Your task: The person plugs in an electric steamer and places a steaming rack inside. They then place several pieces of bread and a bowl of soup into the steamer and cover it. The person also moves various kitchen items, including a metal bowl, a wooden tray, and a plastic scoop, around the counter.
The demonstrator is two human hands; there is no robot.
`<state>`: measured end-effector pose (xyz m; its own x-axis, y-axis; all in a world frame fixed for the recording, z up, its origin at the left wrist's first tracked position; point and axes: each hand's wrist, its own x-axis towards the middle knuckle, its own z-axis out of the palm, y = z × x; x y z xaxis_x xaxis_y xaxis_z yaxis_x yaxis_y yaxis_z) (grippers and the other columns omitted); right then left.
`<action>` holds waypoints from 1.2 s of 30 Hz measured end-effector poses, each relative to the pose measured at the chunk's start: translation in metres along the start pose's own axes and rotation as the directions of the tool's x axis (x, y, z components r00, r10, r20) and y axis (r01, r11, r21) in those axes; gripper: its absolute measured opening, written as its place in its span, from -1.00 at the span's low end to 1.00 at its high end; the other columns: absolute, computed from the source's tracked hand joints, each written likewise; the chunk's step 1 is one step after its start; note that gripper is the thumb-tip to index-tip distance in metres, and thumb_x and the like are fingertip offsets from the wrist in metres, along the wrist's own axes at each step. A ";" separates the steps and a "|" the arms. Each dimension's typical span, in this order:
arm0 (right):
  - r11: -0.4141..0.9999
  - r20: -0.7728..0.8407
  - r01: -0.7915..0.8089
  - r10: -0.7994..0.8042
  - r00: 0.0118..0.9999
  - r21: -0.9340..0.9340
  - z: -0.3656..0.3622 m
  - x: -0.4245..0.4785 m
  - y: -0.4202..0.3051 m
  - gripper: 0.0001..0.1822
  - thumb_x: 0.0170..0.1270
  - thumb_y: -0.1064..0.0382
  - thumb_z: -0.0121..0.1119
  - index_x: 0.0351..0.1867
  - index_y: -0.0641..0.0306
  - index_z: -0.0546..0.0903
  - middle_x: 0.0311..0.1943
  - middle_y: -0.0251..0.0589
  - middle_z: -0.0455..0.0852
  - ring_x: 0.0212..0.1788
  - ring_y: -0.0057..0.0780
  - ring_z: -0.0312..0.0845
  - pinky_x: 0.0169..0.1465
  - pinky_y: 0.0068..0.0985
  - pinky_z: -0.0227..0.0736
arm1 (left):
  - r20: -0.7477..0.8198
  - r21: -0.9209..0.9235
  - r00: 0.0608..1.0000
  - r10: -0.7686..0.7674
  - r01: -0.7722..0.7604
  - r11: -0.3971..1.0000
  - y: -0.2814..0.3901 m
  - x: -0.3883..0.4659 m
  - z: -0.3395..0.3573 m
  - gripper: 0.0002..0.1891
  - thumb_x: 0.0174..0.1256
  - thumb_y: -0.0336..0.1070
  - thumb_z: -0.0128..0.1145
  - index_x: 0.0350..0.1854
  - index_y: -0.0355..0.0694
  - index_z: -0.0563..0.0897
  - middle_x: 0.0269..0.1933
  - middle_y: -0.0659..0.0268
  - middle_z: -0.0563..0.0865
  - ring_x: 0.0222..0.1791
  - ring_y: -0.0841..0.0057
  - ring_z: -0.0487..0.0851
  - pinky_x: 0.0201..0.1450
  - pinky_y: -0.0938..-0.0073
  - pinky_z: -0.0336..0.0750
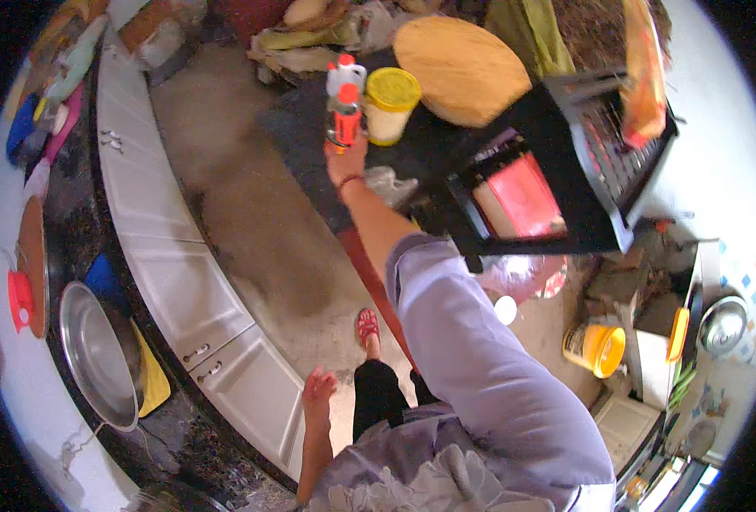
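My right hand (347, 160) reaches forward and is wrapped round the lower part of a bottle (346, 121) with a red cap and a red label. Just beyond that bottle stands a white jug (346, 73) with a red cap. To its right is a tub (390, 105) with a yellow lid, and past the tub lies a round wooden board (461, 69). My left hand (319, 387) hangs low near the white cabinet doors, fingers apart, holding nothing.
A black rack (608, 185) stands at the right, a red-topped box (522, 195) inside it. A yellow bucket (595, 351) is on the floor. Along the left runs a dark counter (189, 422) with a steel basin (99, 358) above white cabinets (160, 269).
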<state>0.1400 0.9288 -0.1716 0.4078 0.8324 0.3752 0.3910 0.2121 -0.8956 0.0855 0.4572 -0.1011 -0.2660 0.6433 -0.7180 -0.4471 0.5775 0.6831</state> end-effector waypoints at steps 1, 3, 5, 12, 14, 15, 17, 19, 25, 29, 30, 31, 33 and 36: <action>0.976 -0.066 0.076 -0.091 0.994 -0.206 -0.016 -0.026 -0.020 -0.49 -0.09 0.33 0.19 -0.01 0.29 0.37 -0.14 -0.12 0.50 -0.14 -0.36 0.45 -0.10 -0.43 0.37 | 0.063 0.030 0.996 0.059 -0.061 0.998 0.000 0.006 0.014 -0.57 0.15 -0.31 0.09 0.09 -0.24 0.37 -0.17 0.26 0.57 -0.17 0.52 0.54 -0.12 0.56 0.42; 0.989 0.407 -0.032 0.089 0.909 -0.144 -0.062 -0.083 -0.038 -0.49 -0.04 0.33 0.15 0.03 0.29 0.35 -0.08 -0.14 0.47 -0.12 -0.33 0.43 -0.06 -0.47 0.37 | 0.180 0.096 0.981 0.071 -0.089 0.991 0.016 0.012 0.050 -0.59 0.17 -0.33 0.07 0.07 -0.29 0.36 -0.19 0.26 0.57 -0.14 0.54 0.53 -0.08 0.57 0.41; 0.991 0.649 -0.070 -0.019 0.761 0.112 -0.139 -0.137 -0.049 -0.64 0.11 0.32 0.02 -0.01 0.25 0.42 -0.16 -0.14 0.54 -0.14 -0.32 0.46 -0.08 -0.45 0.39 | 0.258 0.162 0.964 0.058 -0.102 0.981 0.026 0.018 0.078 -0.63 0.16 -0.39 0.07 0.03 -0.30 0.38 -0.19 0.26 0.58 -0.14 0.55 0.53 -0.08 0.58 0.42; 0.790 0.724 -0.461 0.584 0.366 -0.404 -0.432 -0.221 -0.007 -0.78 0.09 0.39 0.02 -0.18 0.30 0.50 -0.36 -0.14 0.59 -0.28 -0.44 0.55 -0.21 -0.51 0.43 | 0.548 0.468 0.836 -0.020 -0.287 0.836 0.005 0.015 0.152 -0.72 0.13 -0.53 0.05 -0.06 -0.31 0.46 -0.20 0.28 0.61 -0.18 0.57 0.55 -0.08 0.60 0.44; 0.713 0.551 -0.409 0.700 0.453 -0.569 -0.500 -0.227 0.047 -0.77 0.02 0.22 0.12 -0.28 0.24 0.57 -0.37 0.02 0.62 -0.27 -0.14 0.56 -0.18 -0.31 0.42 | 0.596 0.542 0.802 -0.032 -0.372 0.754 0.005 0.003 0.193 -0.67 0.14 -0.54 0.03 0.00 -0.33 0.43 -0.21 0.25 0.61 -0.19 0.59 0.57 -0.08 0.58 0.45; 0.565 0.474 -0.565 0.821 0.318 -0.601 -0.525 -0.187 0.032 -0.79 0.04 0.21 0.09 -0.33 0.25 0.59 -0.45 0.01 0.62 -0.35 -0.21 0.58 -0.24 -0.35 0.43 | 0.662 0.438 0.749 0.022 -0.411 0.800 -0.001 -0.001 0.211 -0.59 0.15 -0.54 0.02 0.09 -0.30 0.35 -0.19 0.21 0.61 -0.19 0.56 0.57 -0.07 0.55 0.45; 0.557 0.289 -0.677 0.830 0.477 -0.481 -0.567 -0.166 0.095 -0.84 0.13 0.33 0.03 -0.29 0.35 0.53 -0.57 -0.27 0.56 -0.64 -0.59 0.44 -0.55 -0.59 0.38 | 0.718 0.329 0.696 -0.015 -0.320 0.889 0.003 -0.008 0.256 -0.46 0.19 -0.47 0.00 0.24 -0.22 0.18 -0.01 0.15 0.50 -0.13 0.46 0.56 -0.08 0.53 0.45; 0.662 0.135 -0.546 0.690 0.711 -0.513 -0.574 -0.108 0.115 -0.80 0.16 0.24 0.06 -0.30 0.36 0.53 -0.56 -0.25 0.58 -0.60 -0.61 0.45 -0.52 -0.61 0.38 | 0.680 0.162 0.733 -0.014 -0.132 0.978 -0.002 -0.004 0.301 -0.36 0.22 -0.36 0.00 0.31 -0.16 0.00 0.11 0.13 0.38 -0.08 0.40 0.53 -0.09 0.46 0.46; 0.892 0.137 -0.109 0.186 0.973 -0.438 -0.492 0.069 0.097 -0.34 -0.09 0.22 0.28 0.09 0.32 0.30 0.04 0.06 0.37 0.09 -0.07 0.29 0.13 -0.35 0.24 | 0.412 -0.187 0.897 -0.164 0.259 0.948 -0.006 0.031 0.387 -0.32 0.17 -0.30 0.06 0.25 0.18 -0.05 0.01 0.20 0.38 -0.09 0.28 0.45 -0.12 0.22 0.39; 0.874 0.186 -0.066 0.175 0.967 -0.481 -0.454 0.112 0.109 -0.43 -0.11 0.24 0.27 0.00 0.27 0.36 0.00 0.12 0.36 0.04 0.01 0.31 0.06 -0.28 0.30 | 0.377 -0.305 0.917 -0.128 0.254 0.918 -0.010 0.040 0.406 -0.50 0.15 -0.26 0.08 0.10 0.12 0.16 0.05 0.21 0.34 -0.03 0.28 0.40 -0.07 0.21 0.34; 0.863 0.221 -0.091 0.228 0.948 -0.497 -0.448 0.116 0.107 -0.47 -0.11 0.25 0.27 -0.04 0.26 0.38 -0.01 0.13 0.37 0.02 0.02 0.33 0.04 -0.27 0.31 | 0.360 -0.333 0.927 -0.107 0.235 0.913 -0.010 0.044 0.406 -0.54 0.15 -0.24 0.09 0.07 0.10 0.19 0.06 0.21 0.33 -0.02 0.29 0.39 -0.06 0.21 0.33; 0.850 0.241 -0.088 0.245 0.939 -0.520 -0.446 0.118 0.109 -0.51 -0.10 0.25 0.26 -0.08 0.27 0.39 -0.04 0.13 0.38 -0.01 0.02 0.35 0.02 -0.27 0.33 | 0.326 -0.349 0.941 -0.088 0.206 0.914 -0.008 0.044 0.409 -0.54 0.15 -0.23 0.09 0.07 0.10 0.20 0.07 0.21 0.32 -0.01 0.29 0.38 -0.06 0.21 0.33; 0.822 0.277 -0.079 0.278 0.920 -0.564 -0.447 0.121 0.114 -0.58 -0.10 0.26 0.24 -0.16 0.28 0.41 -0.10 0.12 0.41 -0.08 0.01 0.40 -0.03 -0.26 0.36 | 0.259 -0.376 0.965 -0.048 0.146 0.915 -0.001 0.041 0.413 -0.54 0.15 -0.20 0.10 0.07 0.10 0.21 0.10 0.22 0.29 0.01 0.29 0.36 -0.05 0.22 0.32; 0.899 0.185 -0.182 0.274 0.944 -0.399 -0.456 0.125 0.142 -0.77 -0.02 0.27 0.18 -0.30 0.22 0.49 -0.20 0.05 0.49 -0.20 0.01 0.46 -0.17 -0.27 0.41 | 0.168 -0.400 0.982 -0.090 0.152 0.904 0.004 0.033 0.414 -0.52 0.17 -0.10 0.09 0.09 0.04 0.20 0.14 0.15 0.23 0.07 0.30 0.32 0.08 0.17 0.26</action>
<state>0.6233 0.8293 -0.1428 0.3391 0.9385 0.0649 0.6060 -0.1651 -0.7782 0.4285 0.6891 -0.0665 -0.0770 0.6639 -0.7438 -0.7862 0.4184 0.4548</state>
